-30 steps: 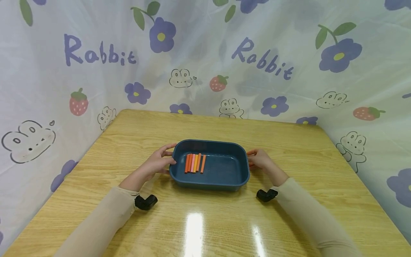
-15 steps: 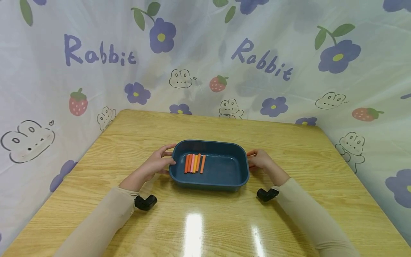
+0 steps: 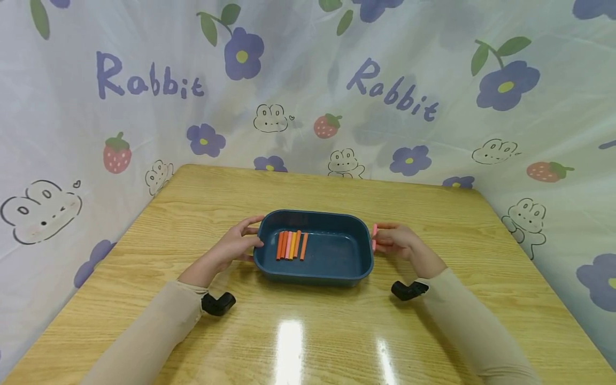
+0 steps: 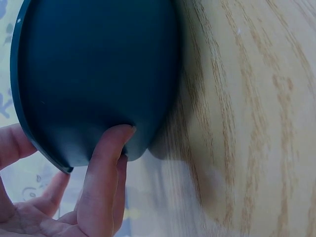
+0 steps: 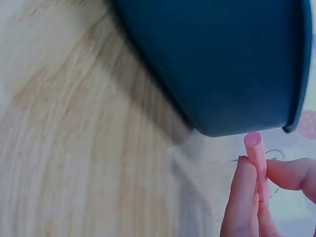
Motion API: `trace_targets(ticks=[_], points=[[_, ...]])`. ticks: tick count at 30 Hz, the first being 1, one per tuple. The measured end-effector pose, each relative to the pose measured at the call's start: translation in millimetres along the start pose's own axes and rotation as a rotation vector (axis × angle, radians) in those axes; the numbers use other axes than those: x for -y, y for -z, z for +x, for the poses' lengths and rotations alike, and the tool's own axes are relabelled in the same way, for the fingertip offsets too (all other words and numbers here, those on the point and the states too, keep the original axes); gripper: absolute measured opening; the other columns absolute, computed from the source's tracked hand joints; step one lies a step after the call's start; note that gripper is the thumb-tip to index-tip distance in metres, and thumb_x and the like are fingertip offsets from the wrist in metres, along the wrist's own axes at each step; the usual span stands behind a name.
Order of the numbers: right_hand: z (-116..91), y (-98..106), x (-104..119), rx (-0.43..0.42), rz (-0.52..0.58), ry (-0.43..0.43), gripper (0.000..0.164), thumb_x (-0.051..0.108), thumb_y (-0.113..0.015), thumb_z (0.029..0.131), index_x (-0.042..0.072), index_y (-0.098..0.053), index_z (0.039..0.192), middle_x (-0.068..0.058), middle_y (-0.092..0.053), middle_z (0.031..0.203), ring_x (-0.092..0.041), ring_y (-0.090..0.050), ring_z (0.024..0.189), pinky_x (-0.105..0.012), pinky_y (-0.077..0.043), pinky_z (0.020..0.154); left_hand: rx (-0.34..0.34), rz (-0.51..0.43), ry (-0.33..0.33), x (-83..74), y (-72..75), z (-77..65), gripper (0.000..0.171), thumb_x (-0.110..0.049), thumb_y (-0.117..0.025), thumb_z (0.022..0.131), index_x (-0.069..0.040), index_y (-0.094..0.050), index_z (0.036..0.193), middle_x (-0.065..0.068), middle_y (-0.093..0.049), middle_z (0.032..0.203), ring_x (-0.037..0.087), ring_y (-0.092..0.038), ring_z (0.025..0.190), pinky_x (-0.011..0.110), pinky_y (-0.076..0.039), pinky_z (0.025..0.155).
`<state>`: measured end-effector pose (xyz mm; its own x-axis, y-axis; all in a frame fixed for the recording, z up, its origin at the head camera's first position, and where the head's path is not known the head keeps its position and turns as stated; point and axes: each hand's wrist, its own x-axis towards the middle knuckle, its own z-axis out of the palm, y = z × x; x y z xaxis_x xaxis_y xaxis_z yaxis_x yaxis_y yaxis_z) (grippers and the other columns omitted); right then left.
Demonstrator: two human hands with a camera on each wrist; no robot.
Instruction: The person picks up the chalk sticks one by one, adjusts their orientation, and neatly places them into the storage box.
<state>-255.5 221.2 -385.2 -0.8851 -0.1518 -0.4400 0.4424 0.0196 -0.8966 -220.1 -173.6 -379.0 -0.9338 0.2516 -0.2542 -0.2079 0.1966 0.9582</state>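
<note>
A dark blue oblong box [image 3: 332,279] with rounded corners stands on the table. Side by side in its left half lie several thin coloured sticks [image 3: 291,246], orange, red, pink and yellow. My left hand [image 3: 236,243] grips the box's left end, its fingers spread around the wall; in the left wrist view fingertips [image 4: 111,148] press the outer wall. Just outside the box's right end, my right hand [image 3: 397,240] pinches a pink stick [image 5: 259,165] between thumb and fingers. It is round with a flat end, and stands close to the outer wall; whether it touches cannot be told.
The wood-grained table [image 3: 231,342] reaches beyond the box on every side. A white printed curtain [image 3: 298,64] hangs behind it and along both sides. Black wrist mounts [image 3: 218,303] sit on both sleeves.
My right hand has shifted slightly to the right, away from the box's end, and the pink stick in its fingers has come into view. The left hand and the box look unmoved.
</note>
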Motion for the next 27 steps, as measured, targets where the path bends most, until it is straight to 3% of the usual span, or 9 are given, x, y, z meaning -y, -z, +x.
trace_targets(ticks=[8,16,27], points=[[-12.5,-1.9,14.0,0.045,0.031,0.029,0.063,-0.003,-0.052,0.089,-0.007,-0.020,0.144,-0.024,-0.042,0.122,-0.016,-0.064,0.078,-0.029,-0.054,0.074,-0.001,-0.003,-0.002,-0.6,0.7,-0.6,0.068,0.002,-0.051,0.088,-0.013,-0.024,0.148,0.025,-0.028,0.140,0.042,-0.049,0.110,0.044,-0.054,0.070],[-22.0,-7.4,28.3,0.069,0.027,0.064,0.063,-0.003,-0.051,0.090,-0.006,-0.020,0.144,-0.014,-0.049,0.107,-0.016,-0.061,0.077,-0.032,-0.053,0.078,-0.005,0.007,0.002,-0.7,0.2,0.1,0.067,0.002,-0.051,0.087,-0.013,-0.025,0.148,0.025,-0.029,0.140,0.041,-0.049,0.111,0.044,-0.054,0.070],[-30.5,-27.6,43.0,0.154,0.100,0.077,0.064,-0.004,-0.051,0.091,-0.003,-0.018,0.146,-0.014,-0.050,0.109,-0.021,-0.063,0.087,-0.031,-0.051,0.081,0.002,-0.005,-0.006,-0.5,-0.2,-0.8,0.067,0.003,-0.050,0.087,-0.013,-0.025,0.148,0.026,-0.029,0.139,0.041,-0.048,0.111,0.045,-0.054,0.070]])
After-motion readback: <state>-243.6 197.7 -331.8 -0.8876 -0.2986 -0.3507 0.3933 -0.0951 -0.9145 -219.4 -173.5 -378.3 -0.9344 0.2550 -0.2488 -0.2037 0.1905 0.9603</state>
